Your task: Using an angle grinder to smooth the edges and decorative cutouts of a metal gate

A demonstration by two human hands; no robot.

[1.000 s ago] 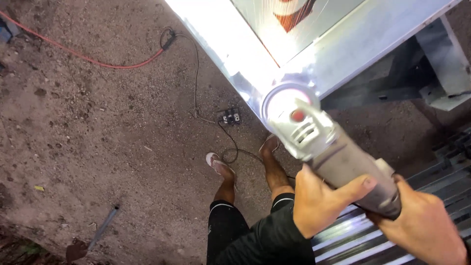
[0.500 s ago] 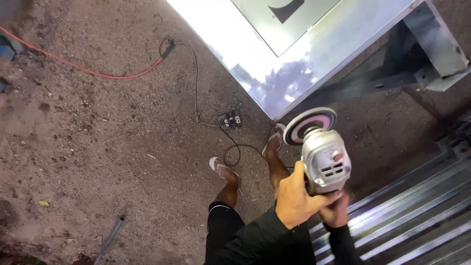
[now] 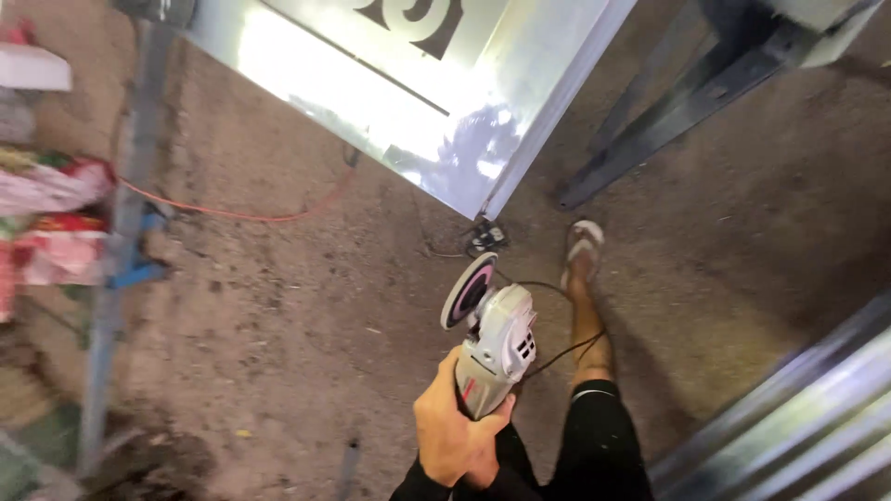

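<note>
1. A blue-footed metal post [image 3: 116, 269] stands far left on the dirt floor [image 3: 278, 325].
2. The left hand [image 3: 452, 436] grips the angle grinder [image 3: 492, 345], held low at centre, disc [image 3: 467, 290] off the metal.
3. The right hand is hidden; its grip can't be told.
4. The shiny panel [image 3: 445, 121] sits beyond; the grinder looks between passes, needing realignment to its edge.

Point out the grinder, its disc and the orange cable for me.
grinder [image 3: 501, 348], head view, on the grey body.
disc [image 3: 467, 292], head view, on its pink face.
orange cable [image 3: 251, 217], head view, mid-run on the ground.

angle grinder [image 3: 492, 343] in hand [image 3: 452, 434]
</note>
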